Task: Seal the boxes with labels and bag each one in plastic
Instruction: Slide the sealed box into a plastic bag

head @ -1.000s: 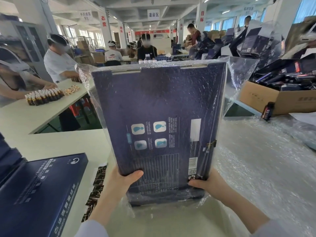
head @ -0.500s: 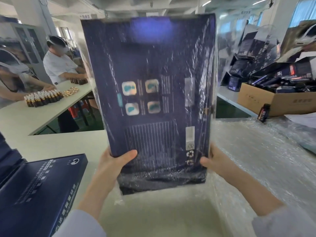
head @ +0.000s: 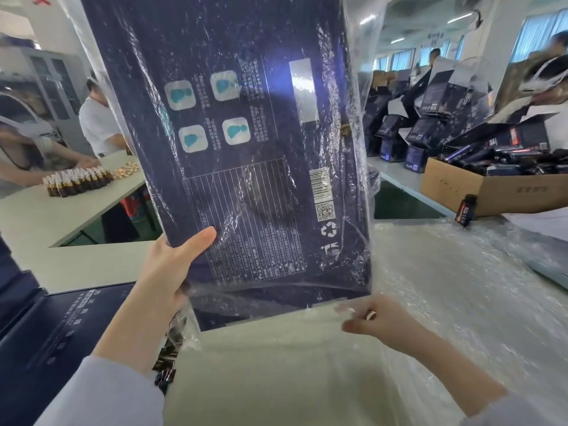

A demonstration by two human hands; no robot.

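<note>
1st clerk: Item 1, nearest?

2nd clerk: Left hand point(head: 172, 272), at the lower left corner of the box point(head: 246, 149), clenched on it, thumb flat on the printed face. Right hand point(head: 378, 321), just below the box's lower right corner, thumb and fingers pinching the loose lower edge of the plastic bag point(head: 359, 149).

1st clerk: The box itself?

2nd clerk: 1 dark blue box, held upright above the table point(head: 92, 265), inside the clear bag. 4 pale icons, a barcode and a QR code face the camera.

1st clerk: Around it?

2nd clerk: Left of the box and lower, 1 more dark box point(head: 61, 333) lying flat, a strip of dark labels point(head: 167, 361) just beside it. Right of the box, bubble wrap point(head: 445, 287) spread over the table. Farther right, 1 small bottle point(head: 466, 209) standing by a cardboard carton point(head: 479, 192) full of dark packs. Far left of the box, rows of small brown bottles point(head: 76, 182) on another table point(head: 46, 216), a person in a white shirt point(head: 98, 124) beside them.
</note>
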